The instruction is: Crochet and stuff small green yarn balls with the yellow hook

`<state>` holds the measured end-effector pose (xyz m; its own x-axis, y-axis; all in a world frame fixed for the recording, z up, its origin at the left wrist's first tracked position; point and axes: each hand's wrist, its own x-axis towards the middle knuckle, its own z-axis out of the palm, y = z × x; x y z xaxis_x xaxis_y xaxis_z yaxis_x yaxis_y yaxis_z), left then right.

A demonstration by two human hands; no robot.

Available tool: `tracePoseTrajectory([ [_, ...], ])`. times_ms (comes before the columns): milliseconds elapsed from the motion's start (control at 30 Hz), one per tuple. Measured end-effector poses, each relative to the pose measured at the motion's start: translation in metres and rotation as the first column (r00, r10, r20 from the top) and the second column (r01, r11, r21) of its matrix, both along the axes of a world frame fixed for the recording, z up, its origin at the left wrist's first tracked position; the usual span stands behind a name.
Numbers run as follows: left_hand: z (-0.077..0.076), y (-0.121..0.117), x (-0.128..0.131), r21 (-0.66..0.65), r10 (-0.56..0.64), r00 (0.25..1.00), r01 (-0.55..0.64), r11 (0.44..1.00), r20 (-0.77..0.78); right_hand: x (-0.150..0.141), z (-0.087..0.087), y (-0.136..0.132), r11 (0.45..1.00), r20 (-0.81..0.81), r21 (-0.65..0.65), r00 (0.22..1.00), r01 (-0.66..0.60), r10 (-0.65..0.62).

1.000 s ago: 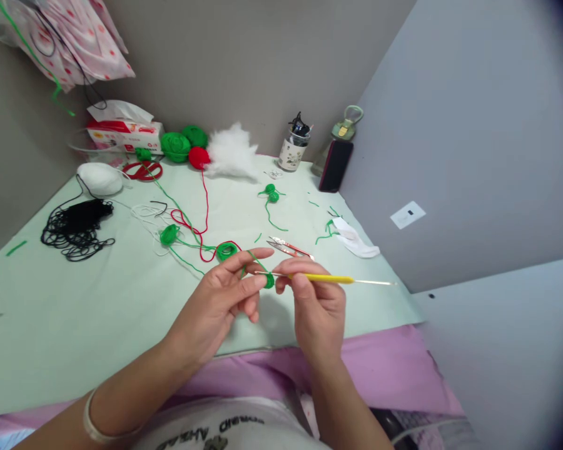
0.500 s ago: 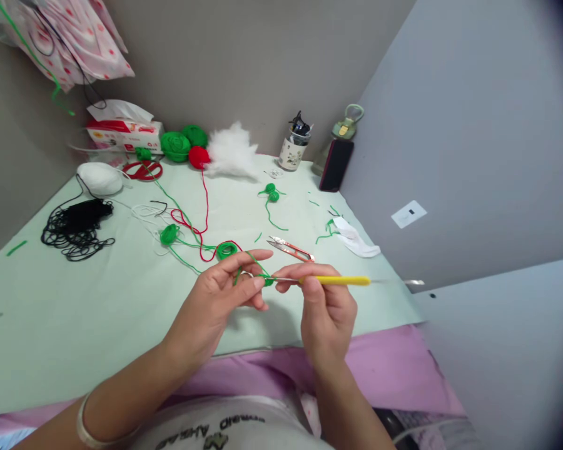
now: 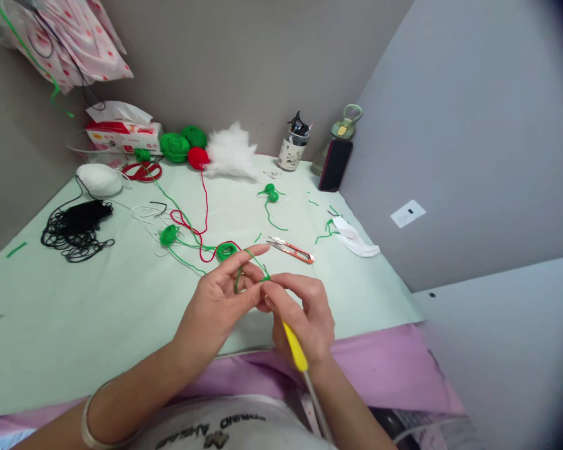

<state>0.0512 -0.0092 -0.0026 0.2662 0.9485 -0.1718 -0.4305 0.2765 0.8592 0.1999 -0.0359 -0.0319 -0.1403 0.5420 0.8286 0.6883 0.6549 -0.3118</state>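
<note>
Between my two hands is a small green crochet piece [image 3: 265, 278], mostly hidden by fingertips. My left hand [image 3: 223, 294] pinches it between thumb and fingers, with green yarn [image 3: 256, 257] running over the raised index finger. In my right hand [image 3: 304, 315] is a crochet hook with a yellow handle [image 3: 294, 347]; its tip pokes up beside the green piece, and its back end slants down toward my body. The right fingertips meet the left ones at the piece. Just beyond the hands lie orange-handled thread snips [image 3: 293, 250] and a green yarn coil [image 3: 226, 251].
Green yarn balls [image 3: 174, 147], a red yarn ball [image 3: 198, 158], white stuffing [image 3: 232, 153] and a tissue box [image 3: 124, 136] line the back wall. Black yarn [image 3: 77, 225] lies left. At right are a phone [image 3: 336, 165], a pencil cup [image 3: 291, 152] and a white cloth piece [image 3: 355, 239].
The yellow hook has swung from lying sideways, pointing right, to slanting down toward my body. My right hand has moved left and closer against my left fingers. The left hand stays nearly still.
</note>
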Motion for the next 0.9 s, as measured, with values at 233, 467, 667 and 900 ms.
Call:
tracePoseTrajectory([
  [233, 0.002, 0.007, -0.007, -0.175, -0.117, 0.973, 0.153, 0.973, 0.201, 0.004, 0.006, 0.009, 0.937, -0.63, -0.209, 0.771, -0.28, 0.09],
  [467, 0.007, 0.004, -0.003, -0.053, -0.082, 0.991, 0.088, 0.995, 0.102, 0.0, 0.007, 0.01, 0.892, -0.719, -0.262, 0.691, -0.37, 0.076],
  [667, 0.007, 0.007, -0.009, -0.021, -0.053, 0.997, 0.055, 0.998, 0.057, 0.004, 0.01, 0.005, 0.911, -0.755, -0.218, 0.653, -0.349, 0.069],
  [900, 0.005, 0.002, -0.004, 0.018, -0.113, 0.993, 0.113, 0.993, 0.037, 0.001, 0.009, 0.011, 0.845, -0.77, -0.244, 0.625, -0.477, 0.131],
])
